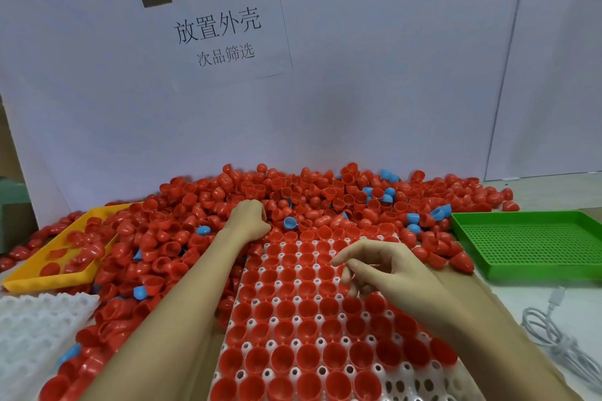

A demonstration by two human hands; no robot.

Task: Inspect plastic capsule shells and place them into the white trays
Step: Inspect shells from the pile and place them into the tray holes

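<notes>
a white board (358, 91) stands at the back of the bench (508, 299), with a printed sheet of chinese characters (224, 32) stuck on it. in front of it a wide heap of red capsule shells (228, 192) spreads across the bench, with a few blue shells (438, 212) scattered through it.

the white tray (303, 343) lies nearest the camera at centre, its pockets mostly filled with red shells sitting open side up; some pockets at its near right corner show bare white. a second white tray (35, 332) lies at the near left, partly under loose shells. a green perforated tray (534, 242) sits to the right, touching the edge of the heap. an orange tray (62, 257) sits at the left, half buried in the heap, with several red shells inside. a white cable (553, 335) lies coiled on the bench in front of the green tray.

the left hand (250, 221) reaches into the heap just beyond the far edge of the filled tray, its fingers curled down among the shells; whether they clamp on one i cannot tell. the right hand (381, 265) hovers over the far right part of the filled tray, fingers loosely bent and apart; whether they hold anything i cannot tell.
</notes>
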